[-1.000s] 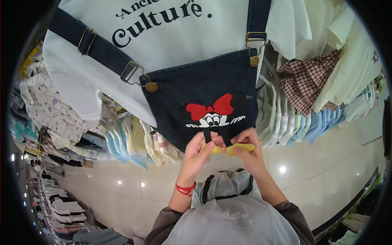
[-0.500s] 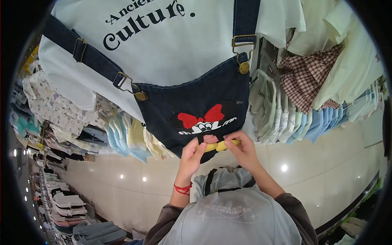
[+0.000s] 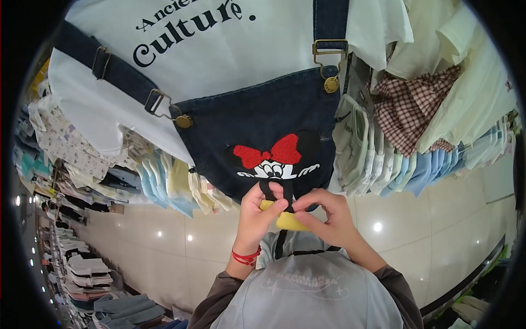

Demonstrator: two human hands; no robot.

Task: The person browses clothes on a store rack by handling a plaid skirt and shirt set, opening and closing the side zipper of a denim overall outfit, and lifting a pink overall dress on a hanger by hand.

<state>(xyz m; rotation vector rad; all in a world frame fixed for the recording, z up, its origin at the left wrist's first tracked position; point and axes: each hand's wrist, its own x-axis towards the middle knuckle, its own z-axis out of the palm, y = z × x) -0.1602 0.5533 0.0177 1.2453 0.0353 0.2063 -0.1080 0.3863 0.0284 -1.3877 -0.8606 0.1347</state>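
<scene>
Where two black straps (image 3: 289, 193) hang below the cartoon-mouse appliqué (image 3: 272, 159) on a dark denim bib (image 3: 252, 109), their yellow shoe-shaped ends (image 3: 292, 221) lie between both hands. The left hand (image 3: 256, 213), red bracelet (image 3: 246, 256) at the wrist, pinches one end between thumb and curled fingers; the right hand (image 3: 332, 220) pinches the other near its strap with thumb and forefinger. Behind the bib is a white T-shirt (image 3: 274, 49), a checked garment (image 3: 408, 107) to its right.
</scene>
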